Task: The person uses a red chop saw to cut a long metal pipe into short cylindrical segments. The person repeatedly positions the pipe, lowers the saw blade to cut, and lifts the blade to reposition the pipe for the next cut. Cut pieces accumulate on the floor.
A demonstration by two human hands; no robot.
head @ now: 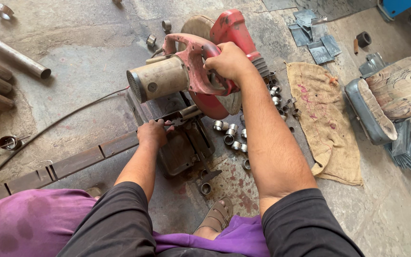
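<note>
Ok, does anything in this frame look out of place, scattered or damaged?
Yes. Short cut pipe rings lie scattered loose on the floor beside the red chop saw, whose handle the right hand grips. The left hand rests at the vise. The burlap sack lies rumpled and stained.

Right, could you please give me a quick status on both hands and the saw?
Right hand gripping the red chop saw handle. Left hand on the metal piece at the saw's vise. Cut rings scattered beside the base.

A metal workshop: a red chop saw [200, 71] on a stained concrete floor [86, 43], cut pipe rings [231, 135], steel pipes [13, 54] and sheet offcuts [312, 35] lying around
</note>
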